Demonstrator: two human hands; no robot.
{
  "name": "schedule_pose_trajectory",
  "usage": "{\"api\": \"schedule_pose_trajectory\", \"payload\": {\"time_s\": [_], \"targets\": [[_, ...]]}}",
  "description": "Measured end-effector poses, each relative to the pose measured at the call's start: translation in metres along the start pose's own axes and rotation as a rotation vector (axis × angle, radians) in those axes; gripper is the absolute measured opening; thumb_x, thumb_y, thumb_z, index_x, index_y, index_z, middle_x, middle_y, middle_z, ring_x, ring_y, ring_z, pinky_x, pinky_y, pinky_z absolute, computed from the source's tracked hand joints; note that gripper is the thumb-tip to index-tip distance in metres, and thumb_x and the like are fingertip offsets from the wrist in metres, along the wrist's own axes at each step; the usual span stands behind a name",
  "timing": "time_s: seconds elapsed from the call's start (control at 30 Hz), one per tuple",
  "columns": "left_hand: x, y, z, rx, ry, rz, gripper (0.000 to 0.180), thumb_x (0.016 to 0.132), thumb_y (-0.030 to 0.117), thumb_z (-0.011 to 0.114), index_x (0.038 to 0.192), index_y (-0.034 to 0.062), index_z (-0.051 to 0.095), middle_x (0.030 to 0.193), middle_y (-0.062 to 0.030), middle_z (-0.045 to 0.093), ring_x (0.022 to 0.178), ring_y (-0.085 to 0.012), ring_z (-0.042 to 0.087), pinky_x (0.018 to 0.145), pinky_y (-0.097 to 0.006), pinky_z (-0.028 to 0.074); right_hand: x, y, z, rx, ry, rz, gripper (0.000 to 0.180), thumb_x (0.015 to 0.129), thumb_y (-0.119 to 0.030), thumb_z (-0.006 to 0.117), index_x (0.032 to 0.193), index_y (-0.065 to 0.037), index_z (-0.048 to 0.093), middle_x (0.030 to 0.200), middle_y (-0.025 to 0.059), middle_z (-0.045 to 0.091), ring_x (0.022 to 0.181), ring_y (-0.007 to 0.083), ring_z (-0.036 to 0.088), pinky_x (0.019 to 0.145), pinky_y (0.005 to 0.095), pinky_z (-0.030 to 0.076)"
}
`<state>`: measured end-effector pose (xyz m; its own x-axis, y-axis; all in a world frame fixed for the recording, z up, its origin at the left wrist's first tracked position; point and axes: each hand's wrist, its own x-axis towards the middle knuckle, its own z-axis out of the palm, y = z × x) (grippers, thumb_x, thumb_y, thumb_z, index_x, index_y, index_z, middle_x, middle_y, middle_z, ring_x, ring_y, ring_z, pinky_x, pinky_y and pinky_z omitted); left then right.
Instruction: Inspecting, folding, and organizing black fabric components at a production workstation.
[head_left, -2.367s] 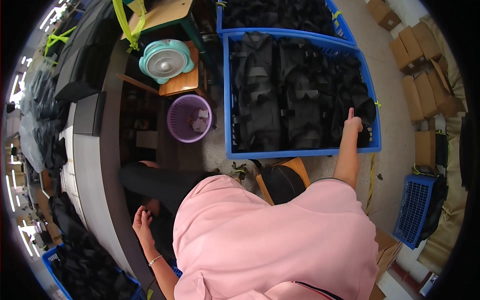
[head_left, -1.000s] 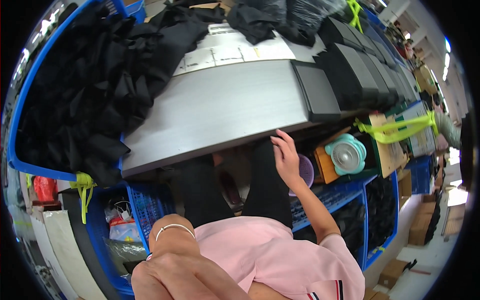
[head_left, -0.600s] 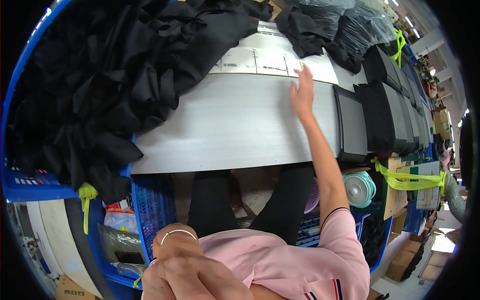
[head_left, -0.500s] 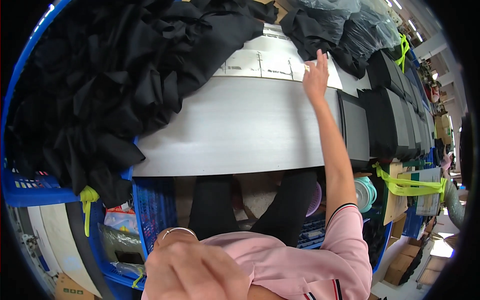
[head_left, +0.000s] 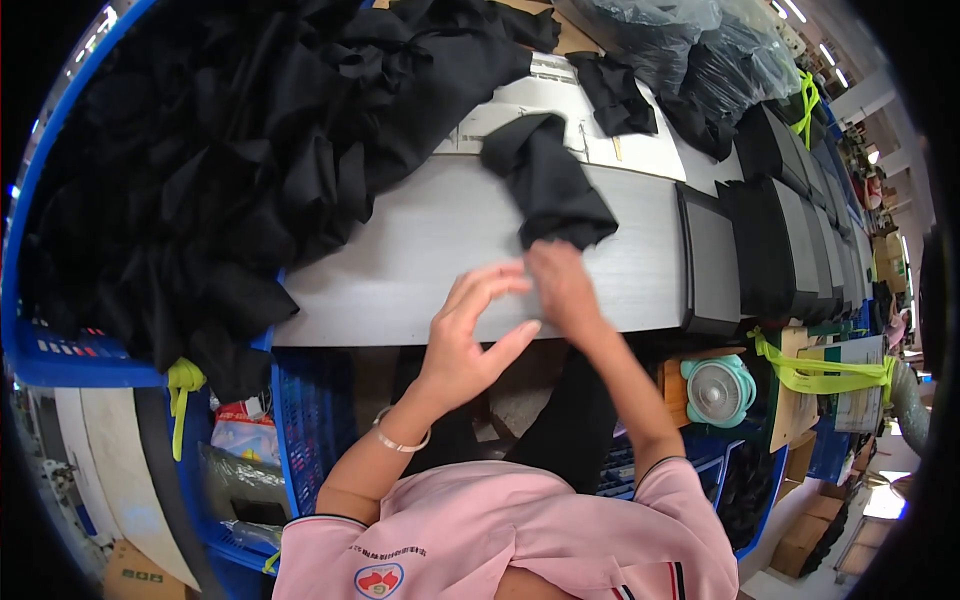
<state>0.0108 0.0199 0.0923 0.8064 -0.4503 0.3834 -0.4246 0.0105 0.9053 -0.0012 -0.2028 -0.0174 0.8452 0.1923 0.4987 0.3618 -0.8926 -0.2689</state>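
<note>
A crumpled piece of black fabric lies over the silver-grey tabletop, its far end reaching onto the white marked sheet. My right hand has its fingers closed at the near edge of this piece; they are a little blurred. Just left of it, my left hand hovers above the table's front edge, fingers apart and nothing in them. A smaller bunch of black fabric rests on the far right of the white sheet.
A big heap of black fabric spills from a blue crate on the left. Stacked black-and-grey flat pieces line the right side. Plastic-wrapped bundles sit at the far right. Below the table's right end is a small turquoise fan.
My right hand has come back toward me from the white sheet, with a piece of black fabric now at its fingers. My left hand has moved from near my chest up to the table edge.
</note>
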Motion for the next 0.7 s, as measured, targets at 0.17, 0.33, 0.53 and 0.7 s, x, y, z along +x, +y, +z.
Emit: {"api": "schedule_pose_trajectory", "payload": {"time_s": [0.17, 0.33, 0.53, 0.7], "targets": [[0.007, -0.052, 0.038, 0.275, -0.096, 0.027, 0.041, 0.075, 0.006, 0.072, 0.115, 0.0038, 0.065, 0.118, -0.013, 0.064, 0.114, -0.0332, 0.055, 0.1, -0.04, 0.041, -0.053, -0.11, -0.023, 0.108, -0.164, 0.062, 0.028, 0.082, -0.001, 0.062, 0.11, 0.003, 0.064, 0.118, 0.019, 0.061, 0.104, 0.0373, 0.058, 0.091, 0.0461, 0.046], [-0.012, -0.081, 0.047, 0.402, -0.24, 0.06, 0.028, 0.072, -0.003, 0.062, 0.098, 0.0046, 0.069, 0.094, -0.0088, 0.068, 0.092, -0.0286, 0.061, 0.085, -0.039, 0.044, -0.061, -0.131, -0.035, 0.295, 0.121, 0.227, 0.015, 0.089, -0.001, 0.061, 0.104, 0.004, 0.062, 0.112, 0.018, 0.062, 0.091, 0.0356, 0.062, 0.079, 0.0409, 0.05], [-0.023, -0.006, 0.048, 0.317, -0.278, 0.236, 0.021, 0.073, 0.001, 0.065, 0.093, 0.0049, 0.071, 0.087, -0.0059, 0.065, 0.086, -0.0271, 0.059, 0.078, -0.037, 0.047, -0.061, -0.122, -0.036, 0.034, -0.126, 0.31, 0.02, 0.084, 0.0, 0.065, 0.103, 0.0, 0.062, 0.103, 0.0183, 0.062, 0.089, 0.0372, 0.063, 0.076, 0.0409, 0.052], [-0.036, 0.019, 0.037, 0.097, -0.392, 0.188, 0.023, 0.071, 0.0, 0.065, 0.091, 0.0069, 0.073, 0.084, -0.0051, 0.066, 0.079, -0.0252, 0.059, 0.073, -0.035, 0.049, -0.104, -0.08, 0.025, -0.128, -0.01, -0.022, 0.035, 0.091, -0.017, 0.06, 0.125, -0.008, 0.057, 0.121, 0.0081, 0.06, 0.119, 0.0217, 0.056, 0.099, 0.0328, 0.045]]}}
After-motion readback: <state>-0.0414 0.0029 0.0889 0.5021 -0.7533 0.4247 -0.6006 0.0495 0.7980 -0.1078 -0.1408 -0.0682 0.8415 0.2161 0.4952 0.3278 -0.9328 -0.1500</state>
